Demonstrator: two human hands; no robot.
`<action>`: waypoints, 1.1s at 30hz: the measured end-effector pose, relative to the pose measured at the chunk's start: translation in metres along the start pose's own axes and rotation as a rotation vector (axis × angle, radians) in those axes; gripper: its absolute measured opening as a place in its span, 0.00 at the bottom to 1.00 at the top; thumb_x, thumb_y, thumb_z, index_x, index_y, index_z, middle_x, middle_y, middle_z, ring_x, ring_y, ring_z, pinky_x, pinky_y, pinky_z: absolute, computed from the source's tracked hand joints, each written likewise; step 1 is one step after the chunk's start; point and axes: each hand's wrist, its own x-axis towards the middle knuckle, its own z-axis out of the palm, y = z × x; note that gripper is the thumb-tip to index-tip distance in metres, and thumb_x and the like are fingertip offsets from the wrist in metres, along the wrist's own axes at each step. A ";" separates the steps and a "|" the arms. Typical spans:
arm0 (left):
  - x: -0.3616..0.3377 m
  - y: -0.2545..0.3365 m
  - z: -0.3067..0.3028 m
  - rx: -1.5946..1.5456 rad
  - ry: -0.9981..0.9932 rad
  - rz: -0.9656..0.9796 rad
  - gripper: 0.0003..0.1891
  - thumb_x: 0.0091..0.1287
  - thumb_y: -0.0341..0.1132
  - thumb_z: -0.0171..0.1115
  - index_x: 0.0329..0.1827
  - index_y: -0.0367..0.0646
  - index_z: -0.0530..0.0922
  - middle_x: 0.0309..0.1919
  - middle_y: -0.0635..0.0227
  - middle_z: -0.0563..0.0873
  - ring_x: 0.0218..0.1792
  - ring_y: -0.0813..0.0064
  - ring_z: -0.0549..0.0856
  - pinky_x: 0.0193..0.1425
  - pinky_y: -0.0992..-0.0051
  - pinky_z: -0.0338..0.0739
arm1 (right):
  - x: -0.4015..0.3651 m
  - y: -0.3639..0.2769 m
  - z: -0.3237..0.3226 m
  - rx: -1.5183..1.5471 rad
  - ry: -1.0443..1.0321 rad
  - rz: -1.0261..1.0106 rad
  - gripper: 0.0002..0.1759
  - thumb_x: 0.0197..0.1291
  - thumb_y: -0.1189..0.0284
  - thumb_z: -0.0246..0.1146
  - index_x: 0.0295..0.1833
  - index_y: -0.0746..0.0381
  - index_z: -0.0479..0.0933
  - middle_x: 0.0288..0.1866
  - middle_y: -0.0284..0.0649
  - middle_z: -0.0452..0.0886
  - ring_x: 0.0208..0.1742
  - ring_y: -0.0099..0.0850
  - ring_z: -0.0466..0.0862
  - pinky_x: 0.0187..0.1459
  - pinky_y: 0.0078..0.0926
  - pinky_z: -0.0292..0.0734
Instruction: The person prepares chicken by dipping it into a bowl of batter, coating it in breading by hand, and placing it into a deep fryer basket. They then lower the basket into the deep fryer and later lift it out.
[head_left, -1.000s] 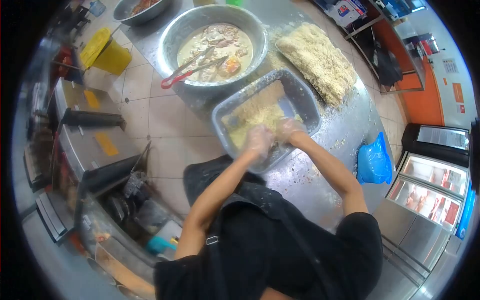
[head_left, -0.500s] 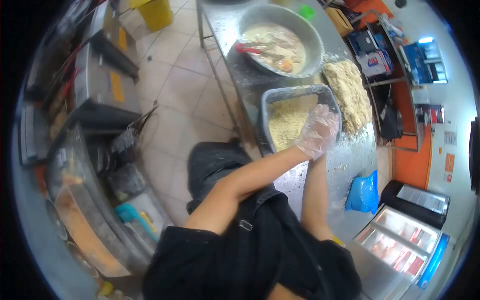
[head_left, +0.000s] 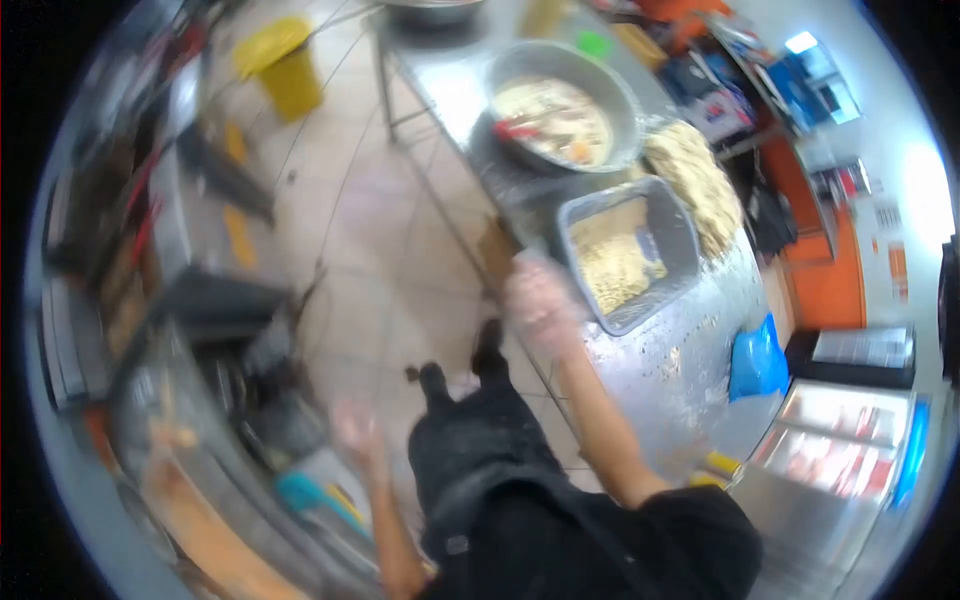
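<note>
My right hand (head_left: 542, 302), in a clear plastic glove, is beside the left edge of a grey tub (head_left: 636, 322); blur smears its fingers. Inside the tub lie pale yellow crumbs (head_left: 612, 275) and a small blue-grey item (head_left: 650, 246). My left hand (head_left: 357, 428) is low on the left over the floor, also too blurred to show its fingers. Behind the tub stands a large metal bowl (head_left: 628, 125) of creamy liquid with pieces in it and a red-handled tool (head_left: 515, 130). A mound of coated pale pieces (head_left: 698, 185) lies right of the tub.
The steel table (head_left: 680, 375) runs along the right, with a blue bag (head_left: 758, 362) on it. A yellow bin (head_left: 290, 85) stands on the tiled floor. Kitchen equipment (head_left: 215, 225) lines the left. A glass-topped case (head_left: 835, 440) is at the lower right.
Both hands have left the tub; the left swung far down and left, the right moved to the tub's left side. The blue-grey item now shows. The view has shifted.
</note>
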 end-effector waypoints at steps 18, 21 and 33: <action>0.004 -0.154 -0.022 -0.273 -0.561 -0.342 0.51 0.59 0.31 0.70 0.79 0.42 0.42 0.60 0.57 0.78 0.49 0.63 0.81 0.59 0.67 0.76 | 0.093 0.012 -0.230 -0.233 0.727 -0.946 0.51 0.60 0.28 0.33 0.80 0.47 0.38 0.82 0.40 0.39 0.76 0.51 0.54 0.67 0.62 0.57; -0.032 0.084 0.063 0.200 -0.903 0.310 0.52 0.58 0.34 0.72 0.79 0.40 0.43 0.68 0.56 0.71 0.56 0.64 0.78 0.62 0.69 0.74 | 0.067 0.078 -0.254 -0.894 0.550 -0.911 0.46 0.66 0.35 0.42 0.80 0.49 0.41 0.79 0.40 0.49 0.74 0.43 0.59 0.69 0.51 0.58; -0.181 0.204 0.187 -0.086 -1.505 1.015 0.09 0.61 0.36 0.67 0.40 0.41 0.83 0.36 0.57 0.86 0.38 0.56 0.84 0.44 0.66 0.79 | -0.304 -0.006 -0.111 -1.188 0.965 -1.986 0.18 0.75 0.68 0.44 0.60 0.63 0.73 0.60 0.43 0.77 0.61 0.35 0.76 0.66 0.33 0.63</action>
